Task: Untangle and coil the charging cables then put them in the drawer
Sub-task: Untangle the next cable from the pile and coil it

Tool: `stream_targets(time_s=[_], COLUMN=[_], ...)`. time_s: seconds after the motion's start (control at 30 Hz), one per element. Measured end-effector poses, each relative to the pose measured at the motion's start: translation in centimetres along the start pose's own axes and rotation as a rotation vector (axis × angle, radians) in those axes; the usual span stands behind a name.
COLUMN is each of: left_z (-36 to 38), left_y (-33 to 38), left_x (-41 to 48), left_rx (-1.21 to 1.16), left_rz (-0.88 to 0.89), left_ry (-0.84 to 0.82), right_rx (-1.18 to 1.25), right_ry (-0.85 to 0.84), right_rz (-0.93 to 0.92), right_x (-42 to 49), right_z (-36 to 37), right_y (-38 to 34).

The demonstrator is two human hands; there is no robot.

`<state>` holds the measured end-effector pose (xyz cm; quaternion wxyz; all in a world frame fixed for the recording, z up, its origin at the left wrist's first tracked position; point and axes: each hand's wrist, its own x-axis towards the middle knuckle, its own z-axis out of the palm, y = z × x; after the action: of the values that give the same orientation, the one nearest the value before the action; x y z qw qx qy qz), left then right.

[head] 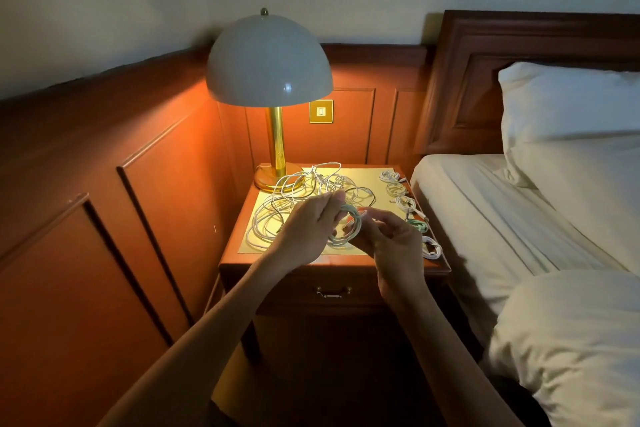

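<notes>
Wood panelling (pixel 104 201) fills the left side; a lamp (pixel 268 62) with a pale dome shade and a brass stem stands lit at the back left corner of the nightstand (pixel 294 262); a loose tangle of cables (pixel 287 204), mostly white with a dark strand among them, sprawls over the gold mat (pixel 360 173) from the lamp base towards the front; the left hand (pixel 308 229) hovers above the mat, its fingertips pinching the upper edge of a small pale green coil (pixel 346 230); the right hand (pixel 391 243), fingers curled, grips the same coil from the other side; the coil hangs between the two hands over the front of the mat; a row of coiled cables (pixel 406 203) lies along the nightstand's right edge; below, the drawer (pixel 294 291) is closed, its brass handle (pixel 333 292) showing; a bed (pixel 485 218) with a white pillow (pixel 571 107) lies to the right.
</notes>
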<state>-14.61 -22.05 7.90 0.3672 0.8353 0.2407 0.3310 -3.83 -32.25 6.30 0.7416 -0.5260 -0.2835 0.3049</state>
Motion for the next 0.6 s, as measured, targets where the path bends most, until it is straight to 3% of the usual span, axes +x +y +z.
stream_targets(time_s=[0.07, 0.17, 0.37, 0.47, 0.6], left_z=[-0.2, -0.1, 0.4, 0.7, 0.8], left_y=[-0.4, -0.9, -1.0, -1.5, -1.4], left_x=[0.0, -0.2, -0.4, -0.2, 0.3], left_rx=[0.060, 0.090, 0.285, 0.358, 0.388], left_rz=[0.004, -0.030, 0.082, 0.149, 0.143], left_ry=[0.027, 0.051, 0.200, 0.218, 0.203], right_rx=[0.279, 0.495, 0.411, 0.322, -0.208], right_ry=[-0.054, -0.095, -0.237, -0.254, -0.178], right_rz=[0.184, 0.385, 0.525, 0.436, 0.135], right_x=[-0.1, -0.2, -0.2, -0.3, -0.2], right_z=[0.2, 0.3, -0.3, -0.1, 0.7], right_y=[-0.4, -0.1, 0.2, -0.1, -0.2])
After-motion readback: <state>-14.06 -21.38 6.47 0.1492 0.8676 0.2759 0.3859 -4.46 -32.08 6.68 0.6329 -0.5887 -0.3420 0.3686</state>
